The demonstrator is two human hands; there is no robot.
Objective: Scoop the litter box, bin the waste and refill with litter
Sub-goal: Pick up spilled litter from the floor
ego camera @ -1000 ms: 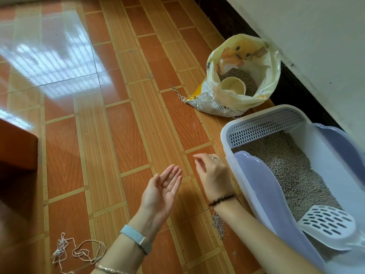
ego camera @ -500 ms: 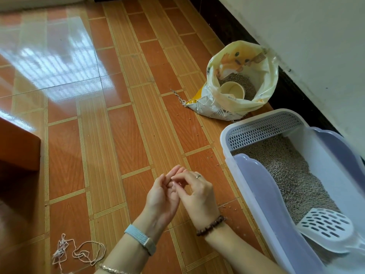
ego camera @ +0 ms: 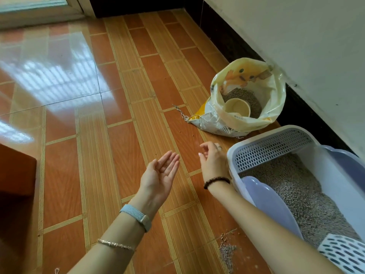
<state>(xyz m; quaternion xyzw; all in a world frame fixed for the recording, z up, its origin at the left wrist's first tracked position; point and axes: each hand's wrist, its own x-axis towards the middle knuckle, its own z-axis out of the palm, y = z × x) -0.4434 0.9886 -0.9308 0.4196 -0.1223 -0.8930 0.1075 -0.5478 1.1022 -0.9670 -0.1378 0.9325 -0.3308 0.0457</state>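
A white and lilac litter box (ego camera: 248, 141) filled with grey litter (ego camera: 300, 192) stands on the floor at the right. A white slotted scoop (ego camera: 343, 254) lies in its near end. Beyond it an open yellow litter bag (ego camera: 237, 119) holds grey pellets and a cream cup (ego camera: 238, 108). My left hand (ego camera: 160, 175) is held palm up and flat over the floor, with a few small grains on it. My right hand (ego camera: 212, 159) hovers just left of the box's far corner, fingers loosely curled and apart, holding nothing I can see.
Spilled litter grains (ego camera: 227, 248) lie on the tiles beside the box, and a few specks near the bag. A brown wooden piece of furniture (ego camera: 15, 171) stands at the left. The wall with a dark skirting (ego camera: 237, 42) runs along the right.
My hands were together, right fingers picking at the left palm; now they have parted, the right hand moving toward the box. The view tilted up and forward.
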